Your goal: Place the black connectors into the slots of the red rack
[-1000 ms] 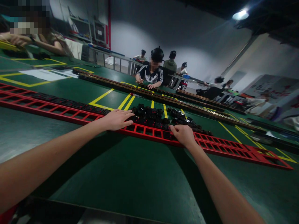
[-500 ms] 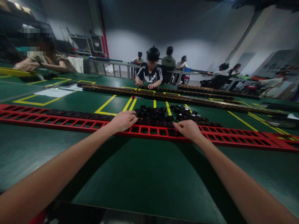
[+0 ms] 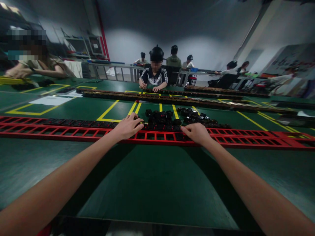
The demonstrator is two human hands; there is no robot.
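Note:
A long red slotted frame (image 3: 162, 141) lies across the green table in front of me. Small black square pieces (image 3: 73, 123) fill part of its far row, and several more sit between my hands. My left hand (image 3: 129, 126) rests over the far row with thumb and fingers apart, beside a loose heap of black pieces (image 3: 159, 116). At the right end of the filled stretch, my right hand (image 3: 197, 132) has its fingers curled and thumb and forefinger pinched against the edge of a black square piece (image 3: 177, 128). What lies between those fingertips is hidden.
Another pile of black pieces (image 3: 194, 115) lies beyond my right hand. Long dark strips (image 3: 147, 97) run across the table farther back. White paper sheets (image 3: 51, 99) are at left. A co-worker (image 3: 154, 77) sits opposite; another person (image 3: 36, 65) works at far left.
My left hand has lifted and spread its fingers a little. The right hand stays at the same piece. The view has shifted slightly, and the heap by my left hand looks a little rearranged.

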